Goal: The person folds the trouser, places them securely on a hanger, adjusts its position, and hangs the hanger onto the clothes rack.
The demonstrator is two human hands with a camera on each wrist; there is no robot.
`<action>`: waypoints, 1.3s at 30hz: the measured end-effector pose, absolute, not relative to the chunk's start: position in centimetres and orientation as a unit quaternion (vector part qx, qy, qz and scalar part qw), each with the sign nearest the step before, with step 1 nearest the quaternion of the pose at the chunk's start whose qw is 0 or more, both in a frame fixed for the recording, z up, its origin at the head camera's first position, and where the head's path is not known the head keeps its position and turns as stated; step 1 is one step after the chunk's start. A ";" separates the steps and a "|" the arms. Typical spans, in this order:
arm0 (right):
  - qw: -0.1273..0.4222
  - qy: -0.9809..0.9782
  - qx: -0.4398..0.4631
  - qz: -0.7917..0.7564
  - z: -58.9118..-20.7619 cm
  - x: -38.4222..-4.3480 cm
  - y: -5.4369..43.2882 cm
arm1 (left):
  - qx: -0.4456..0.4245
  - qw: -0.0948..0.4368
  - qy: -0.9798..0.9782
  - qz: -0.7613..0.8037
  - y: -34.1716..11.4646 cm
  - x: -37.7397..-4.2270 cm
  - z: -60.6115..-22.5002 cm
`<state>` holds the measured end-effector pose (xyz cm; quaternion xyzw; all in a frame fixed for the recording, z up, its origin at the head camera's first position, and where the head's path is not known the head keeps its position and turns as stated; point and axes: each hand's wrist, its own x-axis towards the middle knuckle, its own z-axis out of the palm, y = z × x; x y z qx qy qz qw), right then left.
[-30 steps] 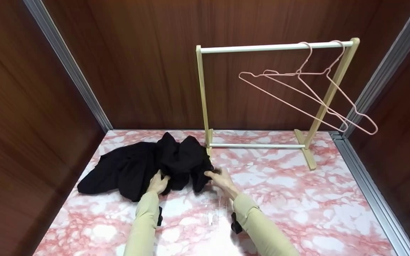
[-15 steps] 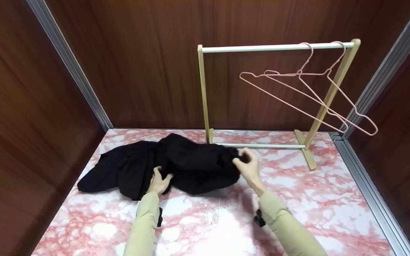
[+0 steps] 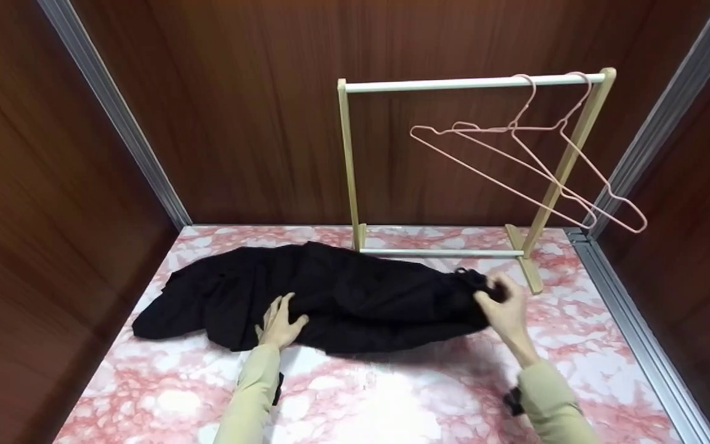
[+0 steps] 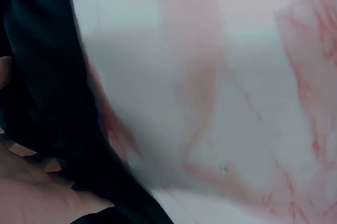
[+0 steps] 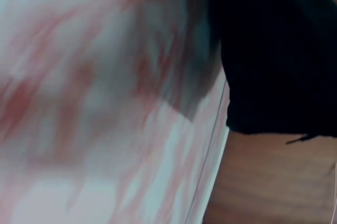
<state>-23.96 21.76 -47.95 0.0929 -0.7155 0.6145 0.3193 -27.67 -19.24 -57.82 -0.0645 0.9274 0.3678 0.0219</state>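
Observation:
A long black cloth garment (image 3: 367, 296) lies stretched sideways across the table, bunched and wrinkled at its left part. My left hand (image 3: 280, 325) rests on its near edge with the fingers spread. In the left wrist view, the thumb side of that hand (image 4: 42, 195) lies against the dark cloth (image 4: 52, 87). At the other end my right hand (image 3: 511, 313) pinches the garment between thumb and fingers and holds that end raised. A small dark loop (image 3: 463, 270) sticks up beside it. The right wrist view shows the cloth (image 5: 279, 56) hanging, a short cord (image 5: 301, 139) at its edge; the hand is hidden there.
Behind the garment stands a clothes rack (image 3: 472, 83) with wooden posts and white bars. Two pink hangers (image 3: 503, 179) hang at its right side. The marbled pink-and-white tabletop (image 3: 164, 394) is enclosed by brown wood-grain panels (image 3: 256, 123).
My right hand has moved right, drawing the bunched garment out into a long strip. My left hand has stayed about where it was, its fingers now spread flatter on the cloth.

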 end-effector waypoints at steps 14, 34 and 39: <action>0.299 -0.863 -0.132 0.386 -54.9 -22.0 32.4 | 0.029 -0.023 0.938 0.344 -18.2 -26.1 -58.7; 0.044 -0.940 -0.063 0.332 -56.1 -20.5 35.0 | 0.049 -0.307 0.924 0.222 -19.0 -25.3 -58.2; 0.049 -0.920 -0.070 0.383 -55.6 -21.8 33.8 | -0.033 -0.285 0.929 0.233 -19.7 -25.5 -57.4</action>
